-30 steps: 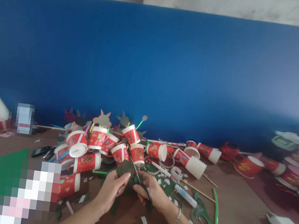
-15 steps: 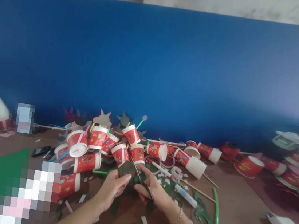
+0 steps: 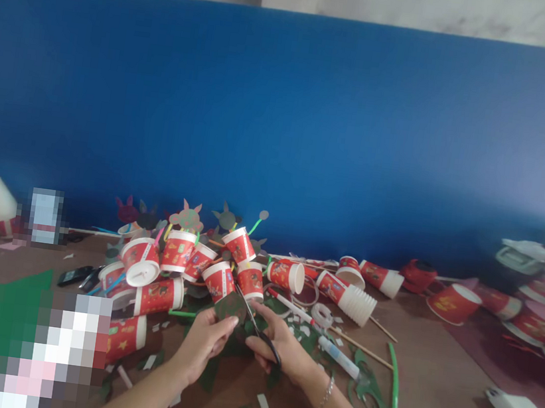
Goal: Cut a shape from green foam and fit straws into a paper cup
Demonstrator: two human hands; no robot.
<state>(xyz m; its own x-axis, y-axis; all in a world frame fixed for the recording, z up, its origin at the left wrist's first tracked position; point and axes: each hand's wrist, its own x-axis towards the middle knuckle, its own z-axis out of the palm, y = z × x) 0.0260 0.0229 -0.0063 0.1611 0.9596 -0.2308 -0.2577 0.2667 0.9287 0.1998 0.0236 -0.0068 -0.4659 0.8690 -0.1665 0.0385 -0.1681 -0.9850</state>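
A dark green flat paper piece (image 3: 230, 305) juts beyond the left hand (image 3: 204, 342) pinching it, beside slim black-handled metal scissors (image 3: 252, 319) gripped by the right hand (image 3: 283, 349).

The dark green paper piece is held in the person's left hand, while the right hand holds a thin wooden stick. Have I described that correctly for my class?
Not quite: the head view shows the right hand holding black-handled metal scissors instead. The dark green paper piece is in the left hand, as you say.
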